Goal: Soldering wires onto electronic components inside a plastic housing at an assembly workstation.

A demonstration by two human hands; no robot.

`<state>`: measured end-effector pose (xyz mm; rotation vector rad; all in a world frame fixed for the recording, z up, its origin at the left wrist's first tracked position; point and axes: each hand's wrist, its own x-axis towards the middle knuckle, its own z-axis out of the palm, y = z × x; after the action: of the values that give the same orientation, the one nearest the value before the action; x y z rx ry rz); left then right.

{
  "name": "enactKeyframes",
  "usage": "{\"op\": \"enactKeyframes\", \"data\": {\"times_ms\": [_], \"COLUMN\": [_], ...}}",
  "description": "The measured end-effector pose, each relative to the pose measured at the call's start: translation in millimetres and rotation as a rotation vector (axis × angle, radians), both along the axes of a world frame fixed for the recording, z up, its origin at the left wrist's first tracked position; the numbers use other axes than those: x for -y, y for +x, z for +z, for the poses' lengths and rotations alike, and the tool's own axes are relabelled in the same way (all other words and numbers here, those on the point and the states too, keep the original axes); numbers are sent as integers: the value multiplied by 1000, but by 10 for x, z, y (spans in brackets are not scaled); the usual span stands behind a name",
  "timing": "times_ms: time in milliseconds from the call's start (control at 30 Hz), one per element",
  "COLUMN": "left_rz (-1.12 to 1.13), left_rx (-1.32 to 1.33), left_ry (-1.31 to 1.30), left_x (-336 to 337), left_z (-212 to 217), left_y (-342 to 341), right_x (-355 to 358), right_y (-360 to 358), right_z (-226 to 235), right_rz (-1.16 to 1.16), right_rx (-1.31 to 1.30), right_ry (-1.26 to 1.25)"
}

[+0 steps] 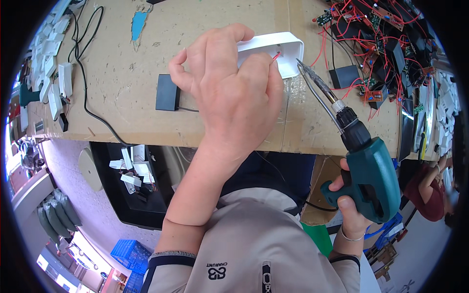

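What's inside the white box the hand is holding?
A red wire end pokes into the open white box. The left hand covers most of it, so the rest is hidden.

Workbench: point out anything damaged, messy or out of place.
The cardboard-covered bench has a torn patch showing blue near its far edge. At the far right, circuit boards with red wires lie in a tangled heap. The white housing under the left hand looks intact.

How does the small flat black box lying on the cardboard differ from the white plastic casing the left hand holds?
The small flat black box is dark, closed and untouched; the white plastic casing is light, larger, open-sided, and steadied by the left hand. A thin wire trails from the box; a red wire enters the casing. Both rest on the cardboard-topped bench.
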<state>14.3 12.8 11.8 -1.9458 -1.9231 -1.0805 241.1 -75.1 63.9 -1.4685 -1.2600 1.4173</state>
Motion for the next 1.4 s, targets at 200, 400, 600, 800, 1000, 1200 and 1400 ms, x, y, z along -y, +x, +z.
{"op": "enactKeyframes", "data": {"times_ms": [200, 400, 600, 800, 1000, 1200, 1400], "left_rz": [-14, -17, -19, -11, -17, -44, -3], "left_rx": [69, 86, 76, 28, 5, 20, 4], "left_ry": [-7, 41, 28, 22, 13, 11, 3], "left_x": [-51, -82, -127, -158, -174, -198, -222], "left_z": [-51, -80, -50, -83, -35, -22, -55], "left_y": [14, 2, 18, 36, 66, 56, 100], "right_x": [-60, -74, -50, -127, -139, -136, -160], "right_y": [-151, -153, -103, -120, -143, -157, -158], "right_z": [30, 25, 66, -71, -147, -141, -154], "right_rz": [-71, -56, -32, 33, 52, 27, 45], "right_rx": [-85, -80, 59, 20, 84, 79, 79], "right_ry": [-18, -25, -176, 47, 185, 174, 175]}}
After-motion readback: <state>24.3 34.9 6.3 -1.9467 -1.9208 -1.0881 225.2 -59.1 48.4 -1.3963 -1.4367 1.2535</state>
